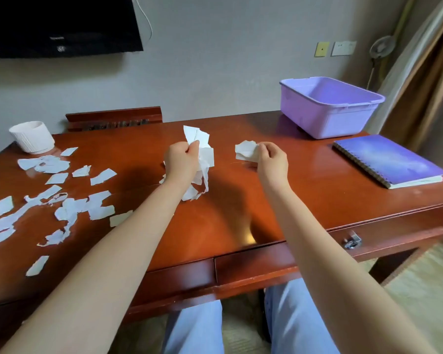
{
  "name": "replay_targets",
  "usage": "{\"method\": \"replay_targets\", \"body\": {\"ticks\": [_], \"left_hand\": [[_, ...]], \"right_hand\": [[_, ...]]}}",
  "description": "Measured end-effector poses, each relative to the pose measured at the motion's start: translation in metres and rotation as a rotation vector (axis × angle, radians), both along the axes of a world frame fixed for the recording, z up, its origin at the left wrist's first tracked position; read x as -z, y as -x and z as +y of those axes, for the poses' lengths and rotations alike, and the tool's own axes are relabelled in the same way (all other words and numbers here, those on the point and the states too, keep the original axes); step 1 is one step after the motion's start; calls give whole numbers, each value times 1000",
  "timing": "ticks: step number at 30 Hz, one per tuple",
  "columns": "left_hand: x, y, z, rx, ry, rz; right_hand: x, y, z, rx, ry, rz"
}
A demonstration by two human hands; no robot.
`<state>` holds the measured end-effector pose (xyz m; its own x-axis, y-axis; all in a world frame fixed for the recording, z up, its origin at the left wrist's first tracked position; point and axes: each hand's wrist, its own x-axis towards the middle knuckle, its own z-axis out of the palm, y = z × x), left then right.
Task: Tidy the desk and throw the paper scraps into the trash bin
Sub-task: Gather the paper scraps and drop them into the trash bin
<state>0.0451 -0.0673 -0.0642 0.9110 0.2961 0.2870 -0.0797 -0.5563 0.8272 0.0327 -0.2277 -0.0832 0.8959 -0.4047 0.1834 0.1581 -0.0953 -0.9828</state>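
The left hand [182, 159] grips a loose, trailing bunch of scraps [202, 154] and the right hand [270, 159] pinches a smaller crumpled piece [246, 150]. The hands are apart, both held above the tabletop [241, 205], nearer the person than the purple tub [327, 118] and to its left. The bunch hangs in ragged strips below the left fist, so the likeliest slip is a strip tearing away or sliding out on the way to the tub and dropping back on the wood. A careless swing of the right arm could also brush the notebook [386, 159], which lies just in front of the tub. Many loose scraps [69, 200] lie far to the tub's left, near the tabletop's edge, and a passing forearm or a draught could push them to the floor. The tub shows nothing inside where its walls are visible, though its bottom is partly hidden. The white pot [32, 136], farthest left of the tub, hides its inside.
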Motion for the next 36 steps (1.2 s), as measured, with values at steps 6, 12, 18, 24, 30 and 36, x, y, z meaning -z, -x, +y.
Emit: {"method": "replay_targets", "body": {"ticks": [6, 12, 18, 24, 30, 36], "left_hand": [[4, 6, -90, 140, 139, 57], [20, 24, -188, 350, 163, 91], [44, 60, -275, 592, 163, 80], [66, 109, -349, 789, 139, 100], [103, 143, -406, 897, 116, 191], [157, 143, -440, 933, 30, 295]], "right_hand": [[9, 35, -73, 123, -195, -5], [23, 75, -153, 326, -282, -9], [49, 122, -230, 516, -396, -28], [82, 172, -294, 695, -514, -13], [134, 206, -337, 780, -576, 68], [203, 223, -362, 816, -605, 224]]}}
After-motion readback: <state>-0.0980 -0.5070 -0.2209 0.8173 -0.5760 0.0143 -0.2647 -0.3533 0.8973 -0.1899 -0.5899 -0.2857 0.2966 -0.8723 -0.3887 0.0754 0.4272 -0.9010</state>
